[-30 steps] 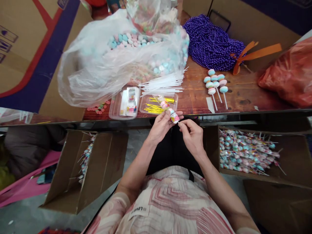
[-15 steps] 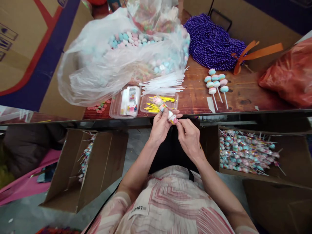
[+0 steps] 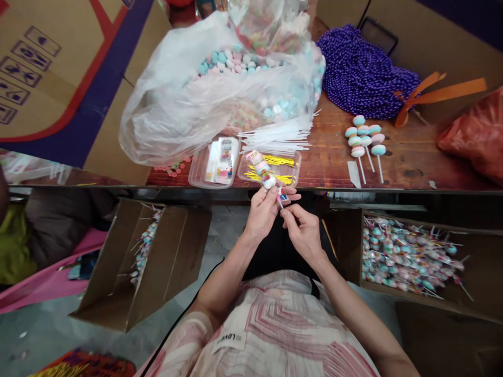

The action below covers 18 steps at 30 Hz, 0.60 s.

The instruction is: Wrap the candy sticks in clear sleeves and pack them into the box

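A marshmallow lollipop (image 3: 262, 170) in a clear printed wrapper slants up and left over the table edge. My left hand (image 3: 262, 212) is closed round the lower part of it, thumb on top. My right hand (image 3: 303, 226) pinches the white stick at its bottom end, where the wrapper gathers. Just beyond my hands, a shallow plastic tray (image 3: 297, 170) holds yellow twist ties (image 3: 281, 161). To its left, a second tray (image 3: 192, 173) contains printed wrappers (image 3: 225, 163). Thin white sticks (image 3: 275, 138) lie in a pile behind them.
Marshmallows fill a big plastic bag (image 3: 157, 115). Three unwrapped marshmallow lollipops (image 3: 363, 137) lie to the right, near purple bead strings (image 3: 365, 73) and a red bag (image 3: 475, 136). Wrapped lollipops lie in cardboard boxes, one right (image 3: 481, 262), one left (image 3: 168, 262).
The wrapper's lower end, earlier bunched at my right fingertips, now shows the white stick there. The lollipop is tilted more upright. The whole view has shifted slightly.
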Tool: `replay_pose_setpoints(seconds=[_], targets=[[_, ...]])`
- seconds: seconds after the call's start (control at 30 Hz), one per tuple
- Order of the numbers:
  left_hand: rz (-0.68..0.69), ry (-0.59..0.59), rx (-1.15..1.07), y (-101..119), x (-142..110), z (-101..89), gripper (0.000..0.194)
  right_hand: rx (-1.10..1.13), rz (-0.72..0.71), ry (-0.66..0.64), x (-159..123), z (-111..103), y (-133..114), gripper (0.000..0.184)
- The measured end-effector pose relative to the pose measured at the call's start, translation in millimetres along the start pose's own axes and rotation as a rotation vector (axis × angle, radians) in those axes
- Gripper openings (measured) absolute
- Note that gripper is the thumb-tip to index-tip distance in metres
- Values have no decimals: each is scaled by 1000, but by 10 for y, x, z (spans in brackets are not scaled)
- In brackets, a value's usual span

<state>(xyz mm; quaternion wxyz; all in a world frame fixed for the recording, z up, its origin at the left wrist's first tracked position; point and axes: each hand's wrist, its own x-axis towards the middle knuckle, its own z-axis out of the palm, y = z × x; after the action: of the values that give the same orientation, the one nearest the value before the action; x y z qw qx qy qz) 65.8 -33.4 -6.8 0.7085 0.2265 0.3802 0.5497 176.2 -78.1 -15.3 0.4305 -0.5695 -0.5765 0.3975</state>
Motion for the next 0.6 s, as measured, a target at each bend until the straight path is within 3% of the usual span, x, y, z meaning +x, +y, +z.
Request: replay_pose_setpoints(seconds=[0.2,0.3,0.4,0.5,0.6], targets=[[114,3,51,102,-116,-129,29,-18,-29,-94,136,98,-162,20],[104,-28,54,199,-200,-237,35,136,53,-145,217,217,-252,37],[40,-108,17,331,-248,-382,39,187,80,-314,284,303,-340,46],[123,-77,-53,431,-226,-484,28,-146,-84,-468,415,306,-408,36],[285,18,-87,466,-172,-517,17,-550,-257,-377,697,290,-392,25]])
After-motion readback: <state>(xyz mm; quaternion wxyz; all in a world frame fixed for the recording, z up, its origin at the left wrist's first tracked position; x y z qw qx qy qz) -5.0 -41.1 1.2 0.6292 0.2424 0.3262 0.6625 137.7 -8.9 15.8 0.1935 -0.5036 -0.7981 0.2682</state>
